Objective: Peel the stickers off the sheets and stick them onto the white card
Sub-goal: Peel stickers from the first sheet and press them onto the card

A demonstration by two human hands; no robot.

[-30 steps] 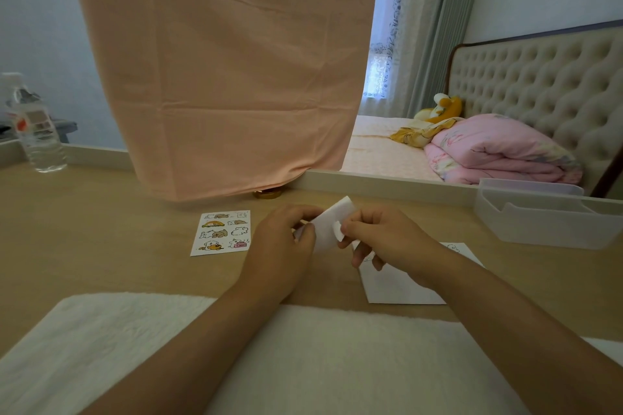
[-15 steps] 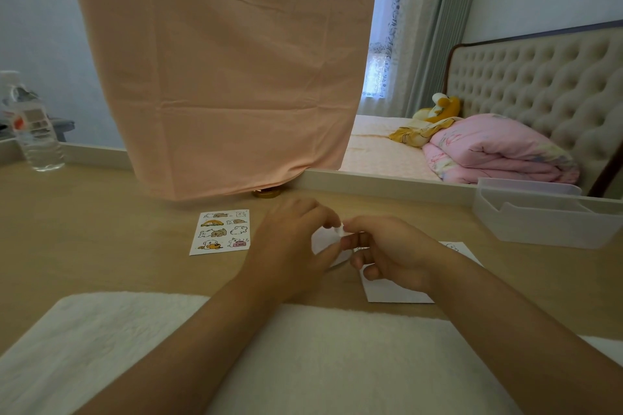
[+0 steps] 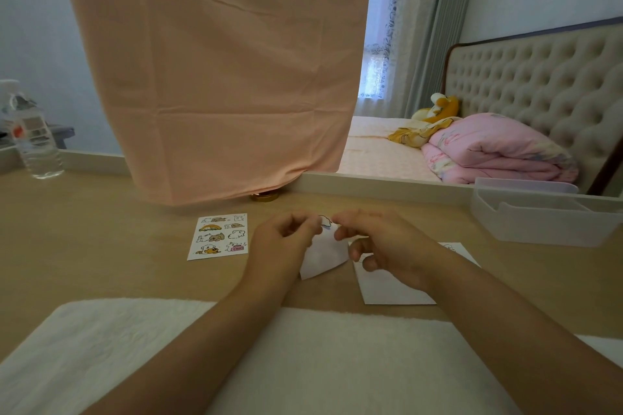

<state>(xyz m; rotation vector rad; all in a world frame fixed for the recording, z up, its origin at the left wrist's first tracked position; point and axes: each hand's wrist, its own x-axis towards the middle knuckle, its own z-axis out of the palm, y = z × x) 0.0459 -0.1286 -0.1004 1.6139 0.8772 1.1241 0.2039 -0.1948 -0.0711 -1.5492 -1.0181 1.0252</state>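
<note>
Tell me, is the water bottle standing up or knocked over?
Standing up: the water bottle rests on its base on the desk, neck pointing upward.

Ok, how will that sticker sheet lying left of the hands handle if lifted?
The sticker sheet lies flat on the desk, so probably thin; lifting likely needs an edge caught. It looks like paper: likely light and floppy. Pushed, it may slide on the smooth top.

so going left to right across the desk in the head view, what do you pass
water bottle → flat sticker sheet → left hand → held sheet → right hand → clear plastic bin; the white card lies partly under the right hand, so it's left unplaced
</note>
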